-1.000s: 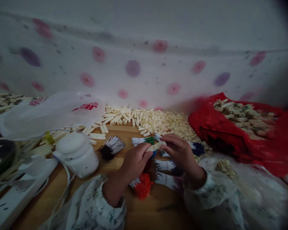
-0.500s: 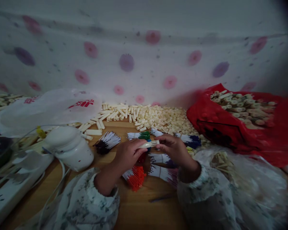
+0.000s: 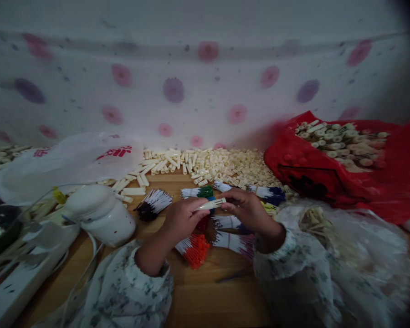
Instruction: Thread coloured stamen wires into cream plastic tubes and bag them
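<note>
We face a white wall covering patterned with pink and purple rounds (image 3: 136, 98); above our brown wooden desk (image 3: 222, 300), our left grip (image 3: 181, 218) and right grip (image 3: 248, 212) clamp one slim cream plastic tube (image 3: 210, 205), slotted end rightward.

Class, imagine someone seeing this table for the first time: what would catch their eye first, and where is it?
The bright red bag on the right would probably win, its open mouth showing a heap of pale pieces. Next might come the orange-tipped bundle, just below the left hand in the picture. Near the centre, that hand and the right hand hold a small cream piece between them.
</note>
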Tool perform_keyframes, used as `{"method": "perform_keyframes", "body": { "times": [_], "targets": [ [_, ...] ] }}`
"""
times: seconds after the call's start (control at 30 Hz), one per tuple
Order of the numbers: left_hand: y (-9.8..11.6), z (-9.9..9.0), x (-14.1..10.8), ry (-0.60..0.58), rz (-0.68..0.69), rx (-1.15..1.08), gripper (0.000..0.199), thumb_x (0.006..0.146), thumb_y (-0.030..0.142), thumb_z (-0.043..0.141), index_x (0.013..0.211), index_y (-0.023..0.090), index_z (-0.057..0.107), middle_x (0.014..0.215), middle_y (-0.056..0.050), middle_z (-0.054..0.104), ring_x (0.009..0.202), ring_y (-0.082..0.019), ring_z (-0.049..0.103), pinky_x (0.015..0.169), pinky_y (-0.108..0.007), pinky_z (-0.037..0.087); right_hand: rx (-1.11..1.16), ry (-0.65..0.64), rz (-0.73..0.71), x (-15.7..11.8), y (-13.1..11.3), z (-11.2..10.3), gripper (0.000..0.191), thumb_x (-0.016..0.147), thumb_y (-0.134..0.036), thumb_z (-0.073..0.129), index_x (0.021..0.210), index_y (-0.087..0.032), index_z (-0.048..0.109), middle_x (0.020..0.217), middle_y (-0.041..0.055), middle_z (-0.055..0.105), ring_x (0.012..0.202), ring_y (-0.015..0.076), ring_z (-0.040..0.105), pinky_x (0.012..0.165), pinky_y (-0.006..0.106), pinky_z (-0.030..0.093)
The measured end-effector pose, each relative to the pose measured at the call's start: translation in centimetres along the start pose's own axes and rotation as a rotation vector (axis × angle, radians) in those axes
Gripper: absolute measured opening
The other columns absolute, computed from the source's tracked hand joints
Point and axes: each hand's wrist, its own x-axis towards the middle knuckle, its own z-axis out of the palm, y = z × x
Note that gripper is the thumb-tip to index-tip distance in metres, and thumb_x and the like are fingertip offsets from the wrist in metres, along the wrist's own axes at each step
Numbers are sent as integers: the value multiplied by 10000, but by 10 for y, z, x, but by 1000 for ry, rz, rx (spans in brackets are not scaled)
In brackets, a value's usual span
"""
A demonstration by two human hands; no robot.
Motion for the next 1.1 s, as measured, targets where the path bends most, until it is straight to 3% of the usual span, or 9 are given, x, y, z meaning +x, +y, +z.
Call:
{"method": "perform_keyframes", "body": {
  "times": [0.17,0.33,0.5,0.83,0.9,1.03,1.1],
  "targets": [
    [-8,-2,3,-64,-103,-165,280,878,376,527,898,180,727,748,-4,692,668,-180,604,614,-239,450,-26,115,-6,0,-4,-10,150,826,-309,633,927,-210,681,782,18,650,696,141,587,628,250,456],
    [-7,4,2,24,-19,-134,224,846,277,611,1034,195,702,995,-43,706,890,-208,630,795,-280,463,21,48,18,-1,-4,-5,158,836,-308,624,945,-209,680,799,14,659,715,137,599,641,237,460],
    [-4,7,0,130,71,13,220,827,204,656,1043,194,698,984,-58,701,886,-208,632,802,-301,470,13,23,55,-1,-6,0,161,867,-322,572,867,-187,660,763,9,660,684,133,587,613,226,432],
    [2,7,-1,114,115,249,221,844,226,642,1055,197,699,901,-63,699,819,-225,630,738,-335,492,-165,32,134,-4,-2,11,509,943,-485,358,563,-176,492,513,-17,473,502,111,424,497,241,284],
    [2,6,-1,121,113,265,220,846,220,640,1058,202,696,915,-60,701,818,-225,635,722,-332,493,-102,39,125,-5,-2,10,465,938,-478,377,641,-170,560,567,-8,517,544,121,461,524,240,326],
    [1,5,-1,149,97,212,219,841,199,645,1054,195,691,967,-57,705,861,-216,644,756,-320,500,155,32,104,-5,-3,6,320,848,-439,567,1028,-178,608,761,10,610,685,142,556,616,242,425],
    [1,5,-1,143,100,190,215,842,199,644,1052,202,691,968,-49,706,863,-206,644,767,-311,501,158,0,122,-4,-5,5,267,833,-410,589,961,-177,619,731,2,602,660,136,547,606,238,422]
  ]
}}
